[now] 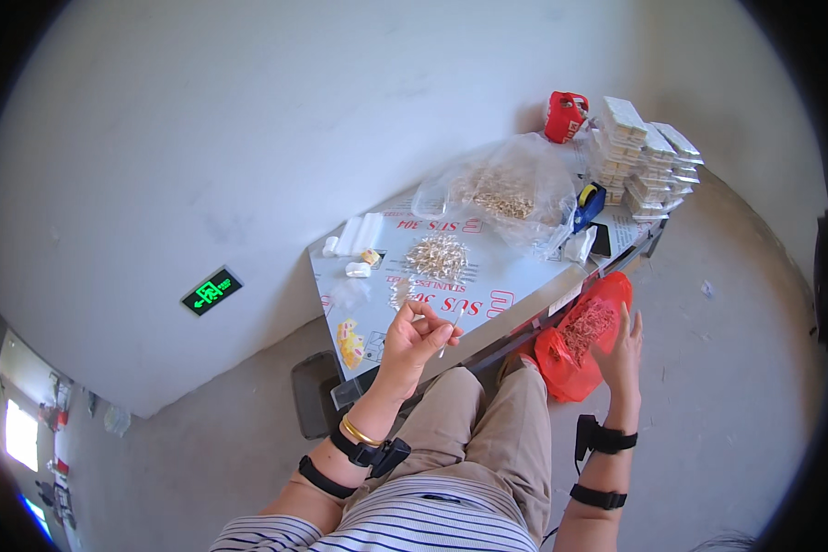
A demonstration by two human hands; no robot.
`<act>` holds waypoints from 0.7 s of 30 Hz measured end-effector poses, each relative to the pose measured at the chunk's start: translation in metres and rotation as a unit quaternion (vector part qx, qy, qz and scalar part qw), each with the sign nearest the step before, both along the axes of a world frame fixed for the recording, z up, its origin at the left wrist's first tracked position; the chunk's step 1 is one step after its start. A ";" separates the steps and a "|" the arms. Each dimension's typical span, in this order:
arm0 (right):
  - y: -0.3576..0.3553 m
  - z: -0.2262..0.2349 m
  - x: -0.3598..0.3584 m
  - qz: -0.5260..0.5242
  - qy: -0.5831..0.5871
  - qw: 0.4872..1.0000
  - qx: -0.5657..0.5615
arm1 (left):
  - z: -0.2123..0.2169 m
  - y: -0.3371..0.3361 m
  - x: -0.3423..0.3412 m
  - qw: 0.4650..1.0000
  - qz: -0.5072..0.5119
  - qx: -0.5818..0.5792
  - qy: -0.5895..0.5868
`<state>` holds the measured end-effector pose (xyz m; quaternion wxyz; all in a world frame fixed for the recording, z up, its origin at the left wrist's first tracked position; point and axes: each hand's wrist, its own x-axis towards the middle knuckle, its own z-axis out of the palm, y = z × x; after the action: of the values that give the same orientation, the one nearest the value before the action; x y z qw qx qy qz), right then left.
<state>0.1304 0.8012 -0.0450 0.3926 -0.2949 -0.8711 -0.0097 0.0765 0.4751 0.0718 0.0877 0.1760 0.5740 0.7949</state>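
Over the table's near edge, my left hand (pixel 412 348) pinches a thin white-tipped stick (pixel 455 324) between thumb and fingertips; it looks like a cotton swab. A loose pile of small white and tan pieces (pixel 439 257) lies on the table beyond it, with a smaller white cluster (pixel 402 293) closer to my hand. My right hand (pixel 622 357) is at the right side of a red plastic bag (pixel 561 375), its fingers stretched out and apart. Inside that bag are many thin reddish pieces (pixel 589 331). Nothing shows in the right hand.
The metal-topped table (pixel 488 317) carries a clear bag of tan pieces (pixel 506 198), a blue tape dispenser (pixel 589 207), a dark phone-like slab (pixel 602 239), white rolls (pixel 361 234) and stacked white packs (pixel 624 138). A red package (pixel 566 117) stands behind. A dark bin (pixel 315 396) is below left.
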 end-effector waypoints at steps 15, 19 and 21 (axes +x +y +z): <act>-0.134 0.113 -0.025 0.609 0.020 0.626 -0.487 | 0.005 0.001 0.019 0.999 -0.015 0.015 0.030; -0.120 0.096 -0.035 0.563 0.085 0.612 -0.549 | 0.001 -0.009 0.018 1.000 0.001 0.010 0.017; -0.086 0.079 -0.046 0.422 0.090 0.778 -0.457 | -0.002 -0.013 0.012 1.000 0.006 0.012 0.012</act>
<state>0.0840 0.7148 0.0338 0.2535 -0.0424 -0.7709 0.5829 0.0882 0.4618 0.0694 0.0744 0.1834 0.5665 0.8000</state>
